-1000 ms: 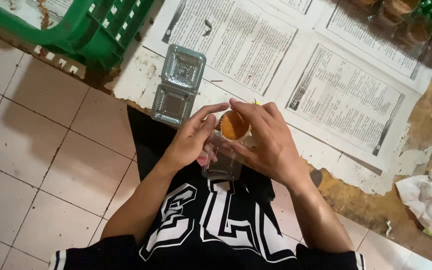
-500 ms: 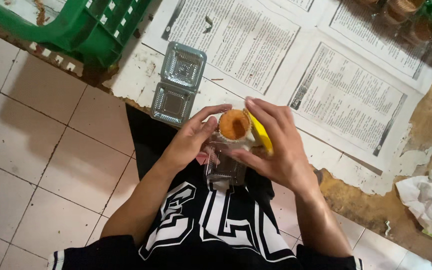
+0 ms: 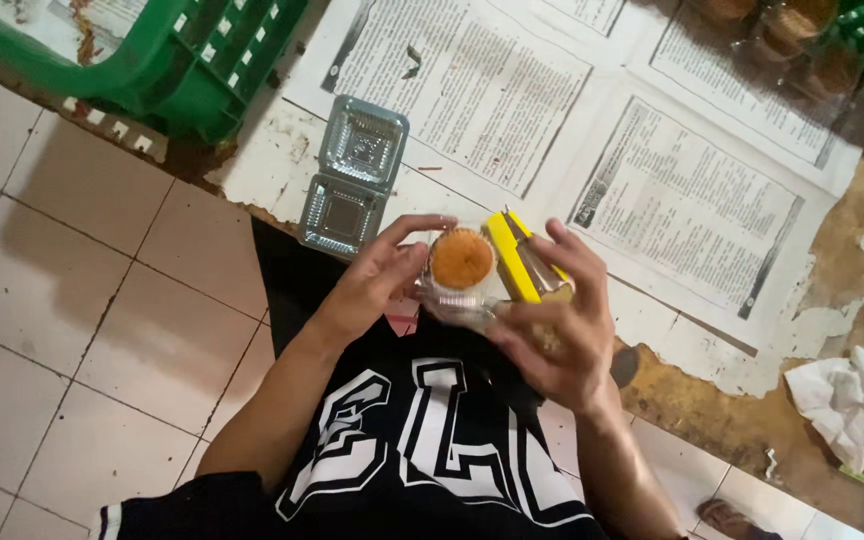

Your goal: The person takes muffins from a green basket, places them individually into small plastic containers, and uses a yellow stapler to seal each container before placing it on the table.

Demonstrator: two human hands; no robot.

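An orange-brown round cake (image 3: 462, 258) sits in a small clear plastic box (image 3: 449, 300) held over my lap. My left hand (image 3: 377, 280) grips the box from the left, fingers curled round its side. My right hand (image 3: 557, 320) supports the box from the right and below, and also holds a yellow tool (image 3: 512, 258), perhaps a stapler, beside the cake. An empty clear plastic clamshell box (image 3: 352, 175) lies open on the newspaper just beyond my left hand.
Sheets of newspaper (image 3: 652, 180) cover the worn floor ahead. A green plastic crate (image 3: 182, 60) stands at the upper left. More boxed cakes (image 3: 792, 30) sit at the top right. A crumpled white cloth (image 3: 847, 400) lies at the right. Pale tiles (image 3: 82, 330) lie to my left.
My right hand has slid off the top of the cake to the box's right side, uncovering the cake and the yellow tool. The box has been turned slightly.
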